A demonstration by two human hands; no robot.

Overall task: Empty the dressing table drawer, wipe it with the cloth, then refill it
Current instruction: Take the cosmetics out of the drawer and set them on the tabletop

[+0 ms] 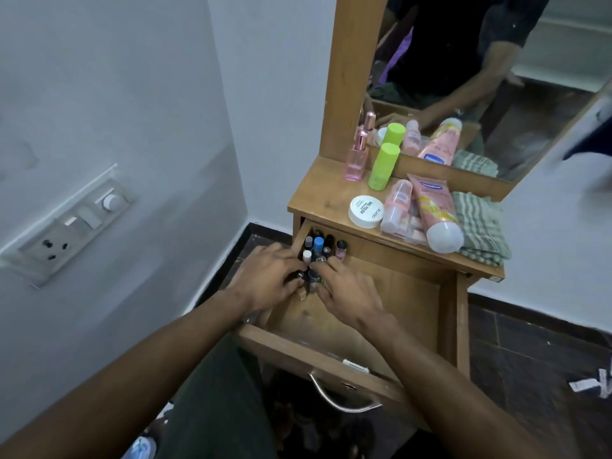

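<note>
- Your left hand (268, 276) and right hand (347, 289) are both in the open drawer (390, 293), fingers curled round the small bottles (319, 250) bunched in its far-left corner.
- The cloth (480, 223) sits folded above the drawer.

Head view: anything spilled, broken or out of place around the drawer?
Nothing spilled or broken. The pink tube and small pink bottle lie on their sides on the tabletop. Scraps of paper litter the floor at right.
</note>
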